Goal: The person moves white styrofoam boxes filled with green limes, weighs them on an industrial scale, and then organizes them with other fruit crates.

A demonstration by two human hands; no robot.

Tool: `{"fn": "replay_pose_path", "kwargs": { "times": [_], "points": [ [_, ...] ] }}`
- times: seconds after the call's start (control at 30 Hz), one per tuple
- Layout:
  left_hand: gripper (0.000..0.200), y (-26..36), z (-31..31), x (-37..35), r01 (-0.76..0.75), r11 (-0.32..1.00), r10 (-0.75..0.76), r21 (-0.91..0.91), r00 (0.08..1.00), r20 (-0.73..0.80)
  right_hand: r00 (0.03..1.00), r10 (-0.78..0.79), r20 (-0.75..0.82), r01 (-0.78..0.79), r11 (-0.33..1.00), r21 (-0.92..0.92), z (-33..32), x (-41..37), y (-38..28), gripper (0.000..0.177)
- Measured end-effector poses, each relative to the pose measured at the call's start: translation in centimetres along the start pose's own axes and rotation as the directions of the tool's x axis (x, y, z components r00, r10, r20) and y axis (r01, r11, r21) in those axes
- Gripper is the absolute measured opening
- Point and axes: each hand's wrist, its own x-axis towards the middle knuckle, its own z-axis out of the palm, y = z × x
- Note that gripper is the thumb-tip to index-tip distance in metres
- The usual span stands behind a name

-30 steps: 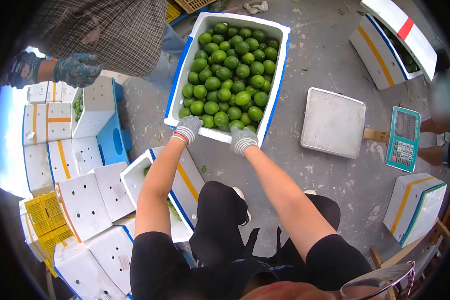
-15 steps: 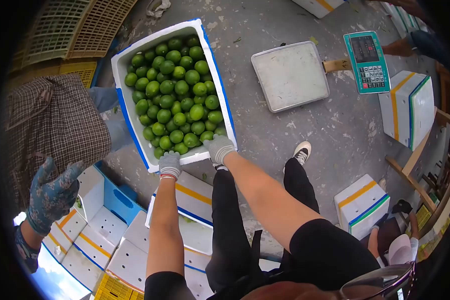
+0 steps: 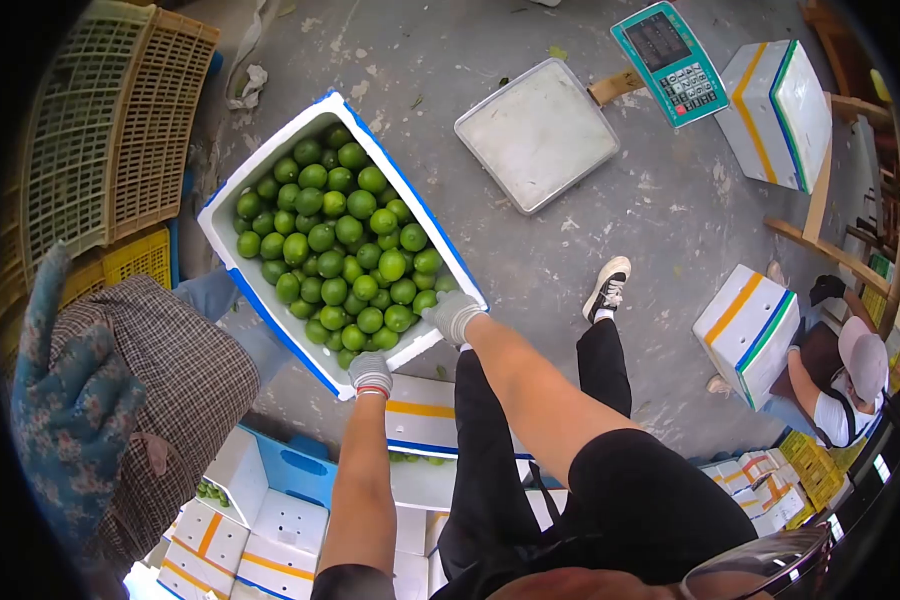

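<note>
A white foam box (image 3: 417, 345) with blue tape along its edges holds a heap of green limes (image 3: 342, 240). My left hand (image 3: 372, 371), in a grey knit glove, is closed over the near rim at its left corner. My right hand (image 3: 454, 316), gloved the same way, grips the rim at the near right corner, its fingertips inside beside the limes. The fingers hide parts of the rim. Beyond the box to the right, a bench scale with a metal platform (image 3: 537, 136) stands on the floor, joined to a green keypad display (image 3: 670, 62).
A co-worker in a checked garment (image 3: 185, 350) stands close at left, a flowered gloved hand (image 3: 75, 400) raised. Plastic crates (image 3: 120, 110) stand behind. Closed foam boxes (image 3: 745, 330) sit at right near another person (image 3: 840, 385). More foam boxes (image 3: 280, 550) lie below my arms.
My view has turned, so the scale and lime box appear rotated and shifted left. Both hands keep their hold on the box. The co-worker's gloved hand is higher, with one finger pointing up.
</note>
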Motion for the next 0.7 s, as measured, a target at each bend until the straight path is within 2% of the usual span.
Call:
{"fn": "replay_pose_path", "kwargs": {
  "times": [0.03,0.13,0.27,0.3,0.43,0.53,0.57,0.67,0.7],
  "points": [
    [0.018,0.1,0.0,-0.1,-0.005,1.0,0.005,0.003,1.0,0.004,0.999,0.031,-0.028,-0.029,0.998,0.063,0.5,0.2,0.1,0.028],
    [0.019,0.2,-0.8,-0.4,0.01,1.0,-0.01,0.028,1.0,0.014,1.0,0.01,0.004,-0.009,1.0,-0.028,0.2,0.4,-0.1,0.028],
    [0.017,0.3,0.1,0.0,0.015,1.0,-0.015,0.005,1.0,-0.026,0.998,0.027,-0.049,-0.023,0.997,0.076,0.6,0.2,0.0,0.029],
    [0.017,0.4,-0.2,-0.2,0.037,0.999,-0.037,0.004,0.999,-0.023,1.0,-0.009,-0.028,0.008,1.0,-0.007,0.2,0.2,-0.1,0.029],
    [0.017,0.4,-0.2,-0.2,0.039,0.999,-0.038,0.015,0.999,-0.01,1.0,-0.005,-0.01,0.005,1.0,-0.02,-0.1,0.1,-0.3,0.033],
    [0.019,0.7,-0.4,-0.8,0.075,0.996,-0.073,0.055,0.997,-0.035,0.996,-0.05,-0.079,0.044,0.997,-0.07,0.9,0.8,0.1,0.042],
    [0.02,1.0,-0.6,-0.9,0.116,0.993,-0.117,0.027,0.992,0.05,0.995,-0.035,-0.092,0.027,0.996,-0.085,1.5,1.3,0.1,0.041],
    [0.027,2.2,-0.1,-2.0,0.237,0.966,-0.242,-0.1,0.97,-0.038,0.995,-0.091,-0.034,0.083,0.98,-0.181,1.6,1.8,0.1,0.039],
    [0.039,2.5,-0.9,-2.4,0.273,0.943,-0.26,-0.189,0.961,0.09,0.998,-0.063,-0.004,0.061,0.98,-0.189,1.6,1.4,-0.2,0.036]
  ]
}}
